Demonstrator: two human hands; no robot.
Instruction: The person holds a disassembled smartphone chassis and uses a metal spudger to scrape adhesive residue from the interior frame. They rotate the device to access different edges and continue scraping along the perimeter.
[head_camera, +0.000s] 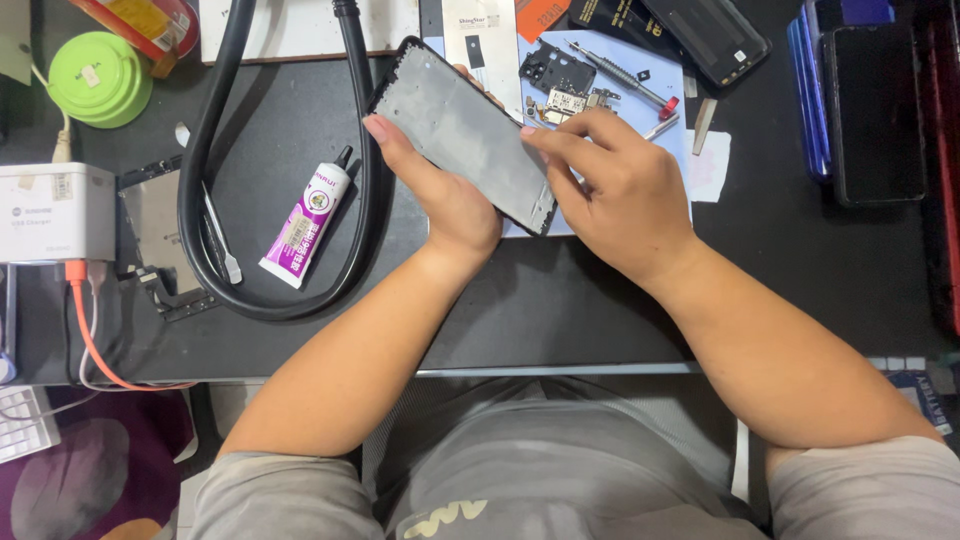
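Left hand (450, 195) grips phone frame (462, 130) from below, tilted above counter (560, 300). Right hand (610, 185) pinches frame's lower edge (fingertips working rim). Best: steady frame, light even pressure along edge.

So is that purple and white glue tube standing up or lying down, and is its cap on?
Lying down. The glue tube rests flat on the dark table, inside the black hose loop, nozzle pointing away. Its black cap looks on.
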